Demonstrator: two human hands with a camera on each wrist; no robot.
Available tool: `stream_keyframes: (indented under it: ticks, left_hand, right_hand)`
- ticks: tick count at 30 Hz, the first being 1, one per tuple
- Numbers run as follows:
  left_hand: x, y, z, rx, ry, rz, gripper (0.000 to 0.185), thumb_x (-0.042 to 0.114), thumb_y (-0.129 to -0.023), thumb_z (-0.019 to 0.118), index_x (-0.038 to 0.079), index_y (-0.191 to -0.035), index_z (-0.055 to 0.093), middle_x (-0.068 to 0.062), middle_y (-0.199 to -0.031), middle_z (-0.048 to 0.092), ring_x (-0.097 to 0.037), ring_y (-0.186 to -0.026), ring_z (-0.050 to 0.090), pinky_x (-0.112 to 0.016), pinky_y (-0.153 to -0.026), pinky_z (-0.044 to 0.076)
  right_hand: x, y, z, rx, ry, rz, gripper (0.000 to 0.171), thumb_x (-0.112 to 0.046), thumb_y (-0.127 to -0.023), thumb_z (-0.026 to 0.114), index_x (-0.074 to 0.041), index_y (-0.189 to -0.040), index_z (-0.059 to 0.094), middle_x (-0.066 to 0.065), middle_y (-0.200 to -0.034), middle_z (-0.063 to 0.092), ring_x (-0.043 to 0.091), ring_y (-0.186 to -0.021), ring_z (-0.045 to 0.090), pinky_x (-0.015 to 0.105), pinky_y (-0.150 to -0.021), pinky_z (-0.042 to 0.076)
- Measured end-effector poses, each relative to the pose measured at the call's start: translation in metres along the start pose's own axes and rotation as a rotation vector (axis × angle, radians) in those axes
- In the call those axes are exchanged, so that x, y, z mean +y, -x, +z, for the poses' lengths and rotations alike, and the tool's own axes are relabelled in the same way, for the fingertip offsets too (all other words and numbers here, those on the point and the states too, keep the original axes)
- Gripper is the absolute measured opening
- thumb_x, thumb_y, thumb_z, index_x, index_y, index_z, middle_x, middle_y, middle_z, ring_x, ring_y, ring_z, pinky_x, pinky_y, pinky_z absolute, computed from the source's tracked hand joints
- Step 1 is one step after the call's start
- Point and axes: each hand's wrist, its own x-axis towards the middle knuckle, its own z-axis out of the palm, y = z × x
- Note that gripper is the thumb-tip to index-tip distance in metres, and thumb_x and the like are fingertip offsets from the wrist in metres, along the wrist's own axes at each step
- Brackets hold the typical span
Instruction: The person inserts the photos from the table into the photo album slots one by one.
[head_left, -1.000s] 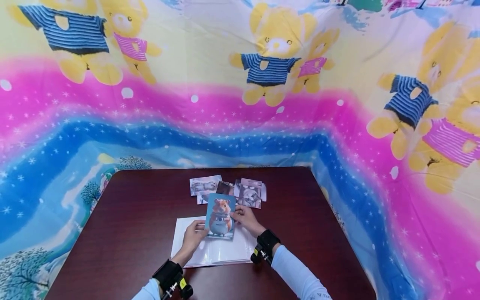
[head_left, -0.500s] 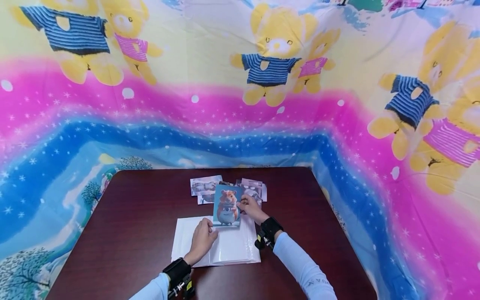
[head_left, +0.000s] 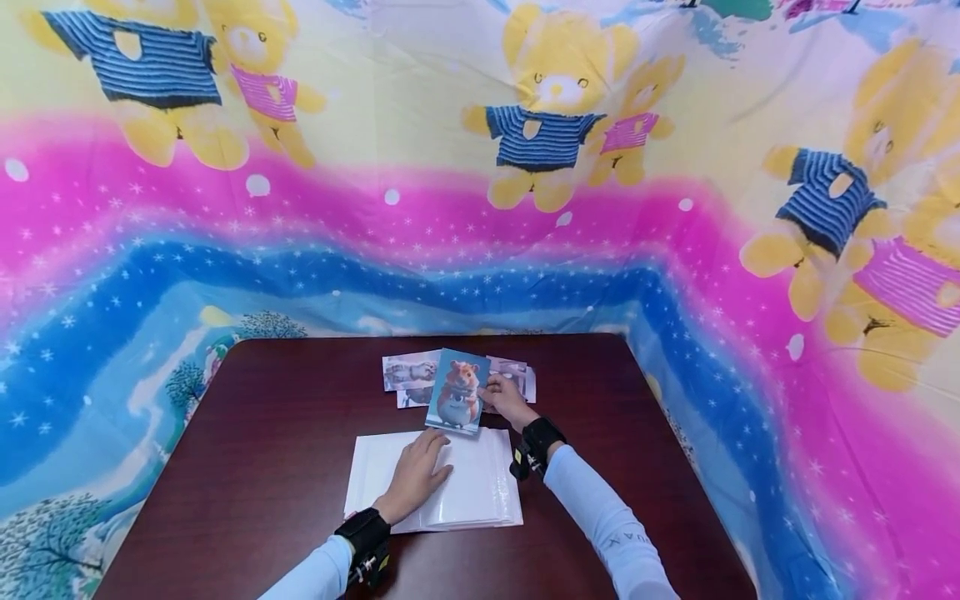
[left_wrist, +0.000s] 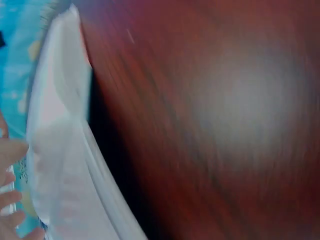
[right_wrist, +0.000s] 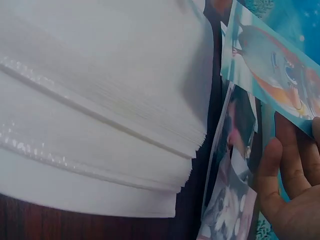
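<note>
My right hand (head_left: 504, 397) pinches a hamster photo (head_left: 457, 391) by its right edge and holds it upright over the far edge of a white album of plastic sleeves (head_left: 480, 492). The right wrist view shows the same hamster photo (right_wrist: 272, 62) above my fingers (right_wrist: 272, 165) and the thick stack of album pages (right_wrist: 100, 100). Flat on the album's open page lies my left hand (head_left: 420, 471), fingers straight. Loose photos (head_left: 408, 371) lie spread on the table behind the hamster photo. The left wrist view is blurred, showing the album edge (left_wrist: 65, 150) and tabletop.
The dark red table (head_left: 262, 433) is bare to the left and right of the album. A bright bear-print cloth (head_left: 540, 142) hangs behind and around the table. More loose photos (right_wrist: 230, 175) lie beside the album's right edge.
My right hand has carried the hamster photo away from me, off the album towards the loose photos. My left hand let go of it and now rests flat on the album.
</note>
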Motion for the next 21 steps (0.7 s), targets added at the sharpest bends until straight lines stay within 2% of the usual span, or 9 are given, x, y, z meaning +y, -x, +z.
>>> stream_keyframes:
  ticks: [2,4,8,12,17,21]
  left_hand:
    - [-0.005,-0.001,0.0,-0.053,-0.042,0.089,0.048,0.014,-0.084,0.079,-0.008,-0.122,0.06,-0.027,-0.132,0.055,-0.044,-0.127,0.047,-0.059,-0.092,0.044]
    - [-0.009,-0.002,-0.001,-0.106,-0.085,0.146,0.049,0.017,-0.087,0.076,-0.009,-0.126,0.059,-0.029,-0.135,0.053,-0.046,-0.13,0.045,-0.061,-0.095,0.042]
    - [-0.012,-0.003,-0.002,-0.183,-0.144,0.181,0.045,0.021,-0.092,0.07,-0.006,-0.127,0.061,-0.026,-0.138,0.053,-0.043,-0.13,0.047,-0.059,-0.096,0.042]
    - [-0.01,-0.004,-0.003,-0.18,-0.161,0.182,0.043,0.022,-0.092,0.071,-0.004,-0.125,0.061,-0.025,-0.136,0.055,-0.042,-0.129,0.048,-0.06,-0.095,0.043]
    - [-0.01,-0.004,-0.002,-0.15,-0.165,0.191,0.043,0.021,-0.09,0.073,-0.002,-0.124,0.061,-0.025,-0.133,0.056,-0.042,-0.127,0.049,-0.06,-0.094,0.043]
    - [-0.012,-0.002,0.0,-0.135,-0.154,0.198,0.045,0.021,-0.09,0.073,-0.002,-0.127,0.059,-0.026,-0.132,0.055,-0.043,-0.126,0.049,-0.06,-0.095,0.043]
  right_hand:
    - [0.0,-0.002,0.001,0.006,-0.027,0.002,0.011,-0.006,-0.103,0.051,0.003,-0.106,0.044,0.009,-0.087,0.047,0.049,-0.097,0.048,0.062,-0.095,0.043]
    - [0.001,-0.003,0.002,0.016,-0.046,0.0,0.01,-0.005,-0.102,0.052,0.002,-0.104,0.045,0.009,-0.086,0.048,0.05,-0.096,0.048,0.064,-0.096,0.04]
    - [-0.001,-0.006,0.003,0.047,-0.051,0.001,0.01,-0.004,-0.101,0.054,0.002,-0.099,0.046,0.007,-0.079,0.046,0.045,-0.09,0.053,0.064,-0.092,0.041]
    - [-0.005,-0.009,0.005,0.084,-0.058,0.0,0.013,-0.002,-0.1,0.054,0.0,-0.092,0.044,0.005,-0.072,0.044,0.042,-0.085,0.055,0.064,-0.091,0.043]
    - [-0.001,-0.013,0.007,0.106,-0.087,-0.012,0.021,0.0,-0.099,0.054,-0.004,-0.086,0.038,0.002,-0.068,0.035,0.03,-0.075,0.051,0.064,-0.09,0.043]
    - [0.003,-0.014,0.008,0.134,-0.087,-0.011,0.018,0.0,-0.1,0.053,-0.002,-0.091,0.038,0.003,-0.072,0.035,0.037,-0.08,0.052,0.064,-0.091,0.043]
